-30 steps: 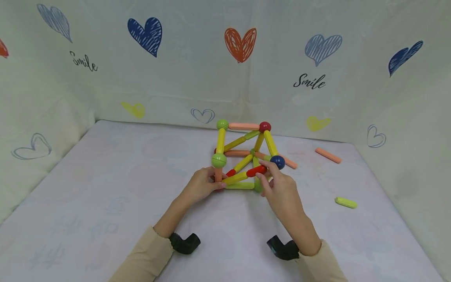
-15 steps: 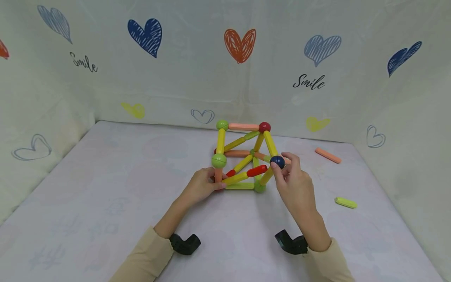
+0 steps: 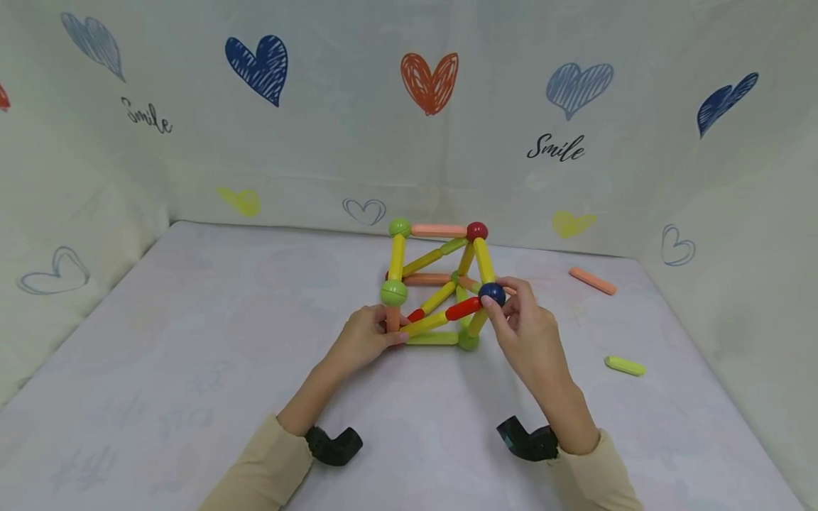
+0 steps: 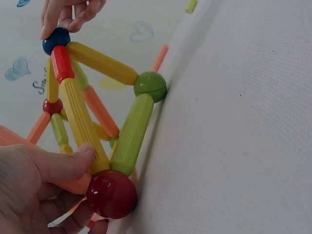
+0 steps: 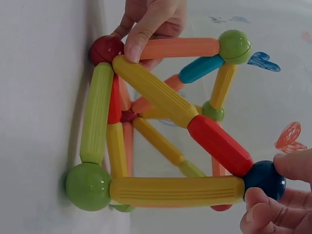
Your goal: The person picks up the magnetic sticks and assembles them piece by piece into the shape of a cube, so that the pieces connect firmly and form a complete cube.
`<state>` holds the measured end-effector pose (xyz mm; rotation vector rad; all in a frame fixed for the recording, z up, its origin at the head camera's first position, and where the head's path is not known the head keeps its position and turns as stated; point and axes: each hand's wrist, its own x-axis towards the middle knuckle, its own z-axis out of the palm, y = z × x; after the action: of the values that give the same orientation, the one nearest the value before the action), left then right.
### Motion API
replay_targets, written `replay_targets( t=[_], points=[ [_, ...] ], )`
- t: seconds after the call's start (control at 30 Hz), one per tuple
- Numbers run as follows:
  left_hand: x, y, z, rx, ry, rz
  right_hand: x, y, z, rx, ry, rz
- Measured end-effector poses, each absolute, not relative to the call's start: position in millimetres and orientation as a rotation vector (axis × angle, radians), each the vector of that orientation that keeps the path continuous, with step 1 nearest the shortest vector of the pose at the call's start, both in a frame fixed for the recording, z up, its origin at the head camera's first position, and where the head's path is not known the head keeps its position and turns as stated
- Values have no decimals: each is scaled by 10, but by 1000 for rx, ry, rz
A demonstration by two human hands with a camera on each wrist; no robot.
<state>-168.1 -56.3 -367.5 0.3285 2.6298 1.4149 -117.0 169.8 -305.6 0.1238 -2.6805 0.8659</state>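
Observation:
A frame of coloured magnetic sticks and balls stands mid-table. My left hand (image 3: 366,335) grips its near left corner, the thumb on the yellow stick (image 4: 80,119) and the fingers behind the orange stick (image 4: 73,184), just by a red ball (image 4: 112,194). At the right, my right hand (image 3: 530,330) pinches the blue ball (image 3: 492,294) between thumb and fingers. A red stick (image 3: 463,309), joined end to end with the yellow one, slants up and touches the blue ball. Another yellow stick (image 5: 178,190) links that ball to the lower green ball (image 5: 88,186).
On the table (image 3: 211,397) to the right lie a loose orange stick (image 3: 593,281) and a short lime stick (image 3: 625,365). Behind the frame hangs a white cloth (image 3: 358,135) printed with hearts.
My right hand has let go of the red stick and taken the blue ball. The ball has shifted left and now meets the red stick's end. The left hand keeps its place.

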Motion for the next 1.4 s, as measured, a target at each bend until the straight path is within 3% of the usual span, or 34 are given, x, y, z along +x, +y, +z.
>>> replay_targets(
  t=[0.43,0.6,1.03,1.4],
  points=[
    [-1599,-626,-3494,437,2466,1254,-1147,1914,-2929,167,-2684,1069],
    [-1604,-721,-3368,437,2455,1155,-1289,2133,-3072,145,-2593,1201],
    [-1450,-1031,-2897,661,2629,1276,-1593,2570,-3417,-451,-2956,1305],
    [-1373,-902,-2834,792,2674,1298,-1788,2678,-3656,-472,-2995,1203]
  ],
)
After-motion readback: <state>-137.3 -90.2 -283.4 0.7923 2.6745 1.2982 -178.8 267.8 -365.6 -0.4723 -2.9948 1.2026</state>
